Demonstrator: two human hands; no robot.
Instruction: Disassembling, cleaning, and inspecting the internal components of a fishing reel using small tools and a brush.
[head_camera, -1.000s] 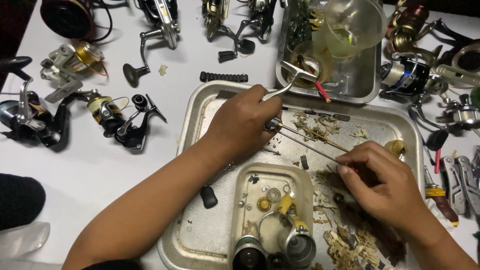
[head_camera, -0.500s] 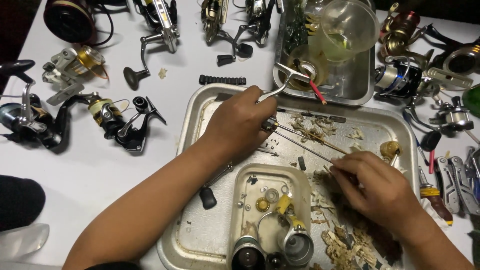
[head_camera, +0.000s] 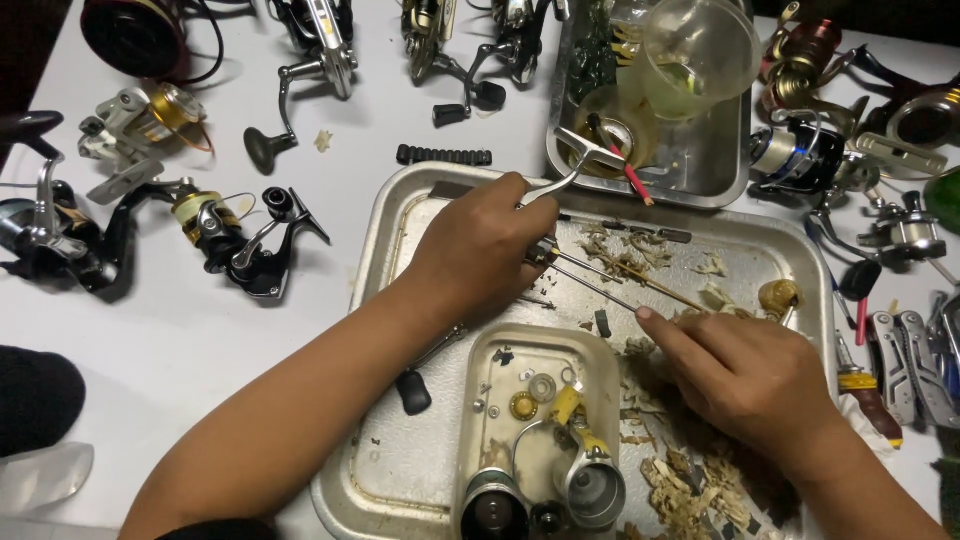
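Nearest the camera, a small oval metal dish (head_camera: 480, 400) sits inside the large metal tray (head_camera: 400, 470), holding a silver spool (head_camera: 592, 488), a dark round part (head_camera: 492, 512), a yellow piece (head_camera: 566, 404) and a few washers (head_camera: 541, 387). To its right, wood-coloured shavings (head_camera: 690, 480) lie scattered across the tray floor. A black knob (head_camera: 412, 391) rests on the tray just left of the dish.

The right hand (head_camera: 750, 375) lies over the shavings on the right part of the tray, fingers curled and index finger stretched out toward thin metal rods (head_camera: 600, 280); its fingertip sits at their near end, but whether it pinches anything I cannot tell.

Farther in, the left hand (head_camera: 480, 245) is closed around a shiny metal reel part (head_camera: 575, 165), whose bent arm sticks out past the knuckles toward the far tray; the rods run rightward from under this hand. A tan lump (head_camera: 778, 295) lies near the tray's right rim.

Left of the tray, on the white table (head_camera: 200, 330), a black and gold spinning reel (head_camera: 235, 235) lies beside a dark reel (head_camera: 50, 240). Right of the tray lie folding multi-tools (head_camera: 905, 365) and a screwdriver (head_camera: 865, 395).

At the far side, a second metal tray (head_camera: 700, 170) holds a clear plastic cup (head_camera: 700, 50) and a red-handled tool (head_camera: 630, 170). A black ribbed grip (head_camera: 444, 155) lies on the table left of it, and more reels (head_camera: 310, 45) line the far edge
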